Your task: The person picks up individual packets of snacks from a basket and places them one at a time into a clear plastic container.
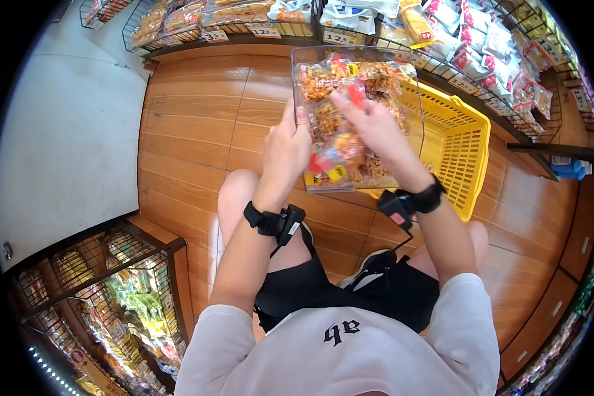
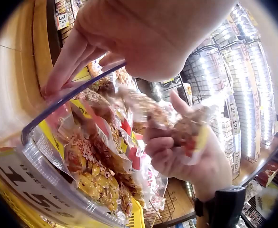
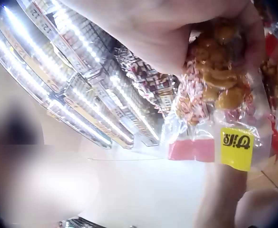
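A clear plastic box (image 1: pixel 350 188) full of snack packets is held up over the floor. My left hand (image 1: pixel 289 148) grips its left wall, the thumb on the near side; in the left wrist view the left hand (image 2: pixel 134 38) reaches over the rim. Above the box my right hand (image 1: pixel 376 129) pinches one clear packet (image 1: pixel 343 148) of nuts with a red and yellow label, blurred in the head view. In the right wrist view this packet (image 3: pixel 219 90) hangs from the fingers of the right hand (image 3: pixel 153 33).
A yellow basket (image 1: pixel 472 158) stands on the wooden floor (image 1: pixel 185 138), partly under the box's right side. Wire shelves of packaged snacks (image 1: pixel 237 13) run along the far side. More racks (image 1: pixel 138 297) stand at the lower left, beside a white panel (image 1: pixel 72 132).
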Tool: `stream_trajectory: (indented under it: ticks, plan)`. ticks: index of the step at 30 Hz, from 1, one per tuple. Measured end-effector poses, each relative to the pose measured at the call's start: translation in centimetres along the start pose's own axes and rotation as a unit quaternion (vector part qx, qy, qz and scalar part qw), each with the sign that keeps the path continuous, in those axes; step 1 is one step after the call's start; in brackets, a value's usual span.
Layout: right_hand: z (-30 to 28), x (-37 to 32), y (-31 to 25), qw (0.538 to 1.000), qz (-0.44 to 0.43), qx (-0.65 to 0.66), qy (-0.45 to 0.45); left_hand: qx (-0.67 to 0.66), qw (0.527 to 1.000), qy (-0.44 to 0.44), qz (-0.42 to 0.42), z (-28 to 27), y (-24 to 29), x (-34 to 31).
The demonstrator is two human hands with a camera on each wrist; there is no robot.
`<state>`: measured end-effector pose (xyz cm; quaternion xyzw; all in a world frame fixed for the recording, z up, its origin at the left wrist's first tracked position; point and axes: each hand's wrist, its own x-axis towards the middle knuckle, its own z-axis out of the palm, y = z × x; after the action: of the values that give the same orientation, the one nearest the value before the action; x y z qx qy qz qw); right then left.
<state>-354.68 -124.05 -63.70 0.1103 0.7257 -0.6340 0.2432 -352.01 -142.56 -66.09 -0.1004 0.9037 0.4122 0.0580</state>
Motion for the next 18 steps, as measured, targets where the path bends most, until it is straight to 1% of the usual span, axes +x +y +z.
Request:
stream_trajectory:
  ticks: [2,4,7,8,10,11,13,14,15,16,18]
  plan:
    - [1.7,0.3,0.2,0.996,0.037,-0.071,0.039,-0.005,1.000,-0.004,-0.005,0.0,-0.3,0.4]
    - [1.9,0.2,1.5,0.988,-0.063,-0.122,0.073,-0.033,0.999,-0.022,-0.026,-0.2,-0.1,0.2]
    - [1.3,-0.8,2.3,0.970,-0.160,-0.145,0.108,-0.049,0.999,-0.014,-0.018,-0.1,-0.1,0.2]
    - [1.1,-1.3,2.4,0.964,-0.182,-0.151,0.123,-0.055,0.998,-0.012,-0.021,-0.1,0.0,0.1]
    - [0.6,-2.5,2.2,0.958,-0.193,-0.172,0.123,-0.068,0.997,-0.013,-0.022,-0.2,0.2,0.2]
    - [0.1,-3.4,1.8,0.959,-0.181,-0.189,0.107,-0.061,0.998,-0.005,-0.012,0.0,0.0,0.3]
    - [-1.0,-5.1,0.9,0.974,-0.135,-0.160,0.086,-0.047,0.999,0.009,0.006,0.3,-0.6,0.6]
    - [-1.9,-5.7,0.4,0.985,-0.103,-0.113,0.078,-0.048,0.999,0.010,0.013,0.3,-0.7,0.7]
    - [-2.6,-6.1,0.2,0.993,-0.070,-0.064,0.068,-0.049,0.999,0.004,0.002,0.2,-0.4,0.6]
    - [-3.3,-6.2,0.3,0.982,-0.126,-0.066,0.123,-0.048,0.999,-0.003,-0.010,0.0,0.0,0.5]
    - [-4.5,-5.9,-0.3,0.961,-0.197,0.010,0.195,-0.043,0.999,-0.015,-0.024,-0.3,0.5,0.4]
